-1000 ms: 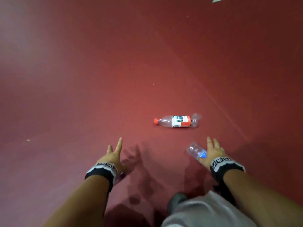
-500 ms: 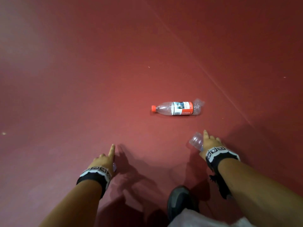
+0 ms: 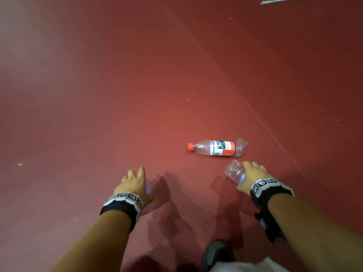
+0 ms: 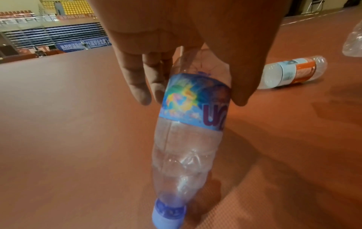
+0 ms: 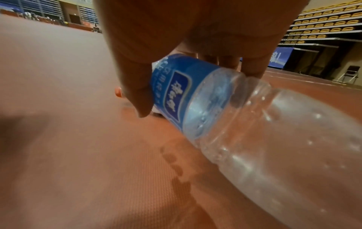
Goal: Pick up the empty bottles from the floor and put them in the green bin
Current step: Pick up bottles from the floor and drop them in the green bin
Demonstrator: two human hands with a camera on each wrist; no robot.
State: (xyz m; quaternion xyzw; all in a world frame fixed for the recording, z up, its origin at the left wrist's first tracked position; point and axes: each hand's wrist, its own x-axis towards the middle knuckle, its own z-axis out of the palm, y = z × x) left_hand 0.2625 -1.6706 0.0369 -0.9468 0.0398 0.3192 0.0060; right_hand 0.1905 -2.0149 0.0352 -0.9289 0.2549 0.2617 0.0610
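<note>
A clear bottle with a red cap and red-white label (image 3: 217, 147) lies on its side on the red floor, cap to the left; it also shows in the left wrist view (image 4: 293, 72). My left hand (image 3: 135, 183) grips a crumpled clear bottle with a colourful blue label (image 4: 194, 108), its purple cap (image 4: 168, 215) pointing down. My right hand (image 3: 250, 175) holds a clear bottle with a blue label (image 5: 215, 111), just in front of the red-capped one (image 3: 234, 170). The green bin is out of sight.
The red sports floor (image 3: 98, 95) stretches all around, with a faint seam line (image 3: 255, 114) running diagonally at the right. My dark shoe (image 3: 216, 254) is at the bottom edge. Tiered seating (image 5: 323, 23) and a chair (image 5: 351, 72) stand far off.
The red-capped bottle sits closer to my right hand than before. My left hand's fingers have curled further round its bottle. Both hands keep their bottles.
</note>
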